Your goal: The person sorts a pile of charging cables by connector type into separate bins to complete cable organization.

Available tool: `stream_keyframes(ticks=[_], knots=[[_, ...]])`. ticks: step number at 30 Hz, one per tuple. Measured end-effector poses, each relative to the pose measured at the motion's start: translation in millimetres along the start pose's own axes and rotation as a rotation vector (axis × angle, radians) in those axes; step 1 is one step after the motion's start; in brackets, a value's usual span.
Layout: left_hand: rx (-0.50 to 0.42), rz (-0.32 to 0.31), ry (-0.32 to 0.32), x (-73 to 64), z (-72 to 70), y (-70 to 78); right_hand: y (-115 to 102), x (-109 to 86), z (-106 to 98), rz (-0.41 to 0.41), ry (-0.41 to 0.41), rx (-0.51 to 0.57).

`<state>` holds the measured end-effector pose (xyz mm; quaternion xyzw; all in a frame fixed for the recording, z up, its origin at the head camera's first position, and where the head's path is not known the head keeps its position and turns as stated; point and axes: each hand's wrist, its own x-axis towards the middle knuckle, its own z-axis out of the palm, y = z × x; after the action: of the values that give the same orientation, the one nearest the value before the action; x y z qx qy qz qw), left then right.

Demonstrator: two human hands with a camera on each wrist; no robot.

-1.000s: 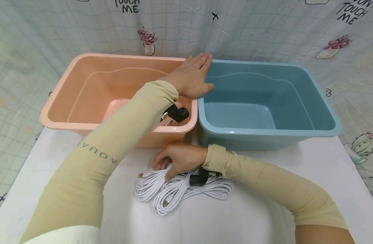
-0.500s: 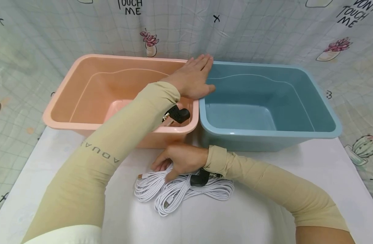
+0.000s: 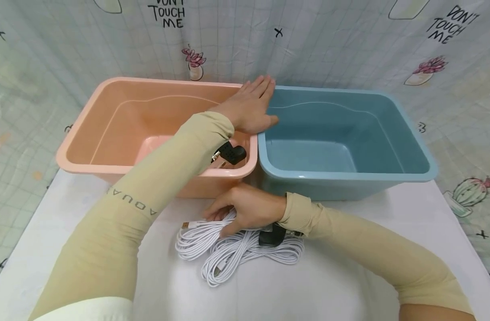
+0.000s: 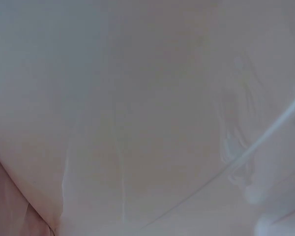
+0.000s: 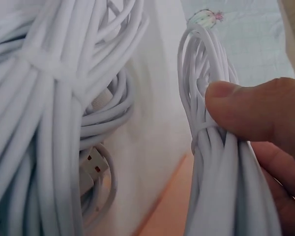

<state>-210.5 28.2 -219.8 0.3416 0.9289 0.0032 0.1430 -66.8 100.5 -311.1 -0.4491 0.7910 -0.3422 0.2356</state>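
My right hand pinches a tied bundle of white USB cable, thumb on the near side. In the right wrist view the thumb presses on this bundle, with fingers behind it. More coiled white cable lies beside it on the white table, tied round the middle; a USB plug shows among the loops. My left hand rests palm down, fingers straight, across the adjoining rims of the orange bin and the blue bin. The left wrist view shows only a blurred pale surface.
The two bins stand side by side at the back of the table, before a printed cloth. A black wrist-camera piece hangs under the left wrist, inside the orange bin. Another camera piece sits under the right wrist, over the cables.
My right hand has shifted slightly right, and the plug end of the pinched cable bundle has risen a little. The left hand stays on the rims. The head view has tilted slightly.
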Motion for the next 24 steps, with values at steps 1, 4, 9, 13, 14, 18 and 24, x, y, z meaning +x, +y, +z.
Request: stream_keyframes(ticks=[1, 4, 9, 13, 14, 18, 24], knots=[[0.000, 0.001, 0.000, 0.1, 0.3, -0.1, -1, -2.6, -1, -0.005, 0.010, -0.014], [0.002, 0.003, 0.003, 0.3, 0.8, -0.4, -3, -10.2, -4, -0.023, 0.040, -0.047], [0.003, 0.006, 0.002, 0.4, 0.4, 0.4, -8, -21.8, -9, -0.050, 0.087, -0.077], [0.002, 0.004, -0.006, 0.7, 1.4, -0.2, -12, -29.5, -13, -0.076, 0.118, -0.093], [0.003, 0.004, -0.007, 0.7, 1.5, -0.1, -13, -31.5, -14, -0.080, 0.125, -0.096], [-0.001, 0.004, -0.007, -0.2, 1.3, -0.1, -17, -38.9, -17, -0.089, 0.142, -0.096], [-0.010, 0.004, 0.003, -1.3, 1.2, -0.9, -24, -49.0, -22, -0.089, 0.164, -0.113]])
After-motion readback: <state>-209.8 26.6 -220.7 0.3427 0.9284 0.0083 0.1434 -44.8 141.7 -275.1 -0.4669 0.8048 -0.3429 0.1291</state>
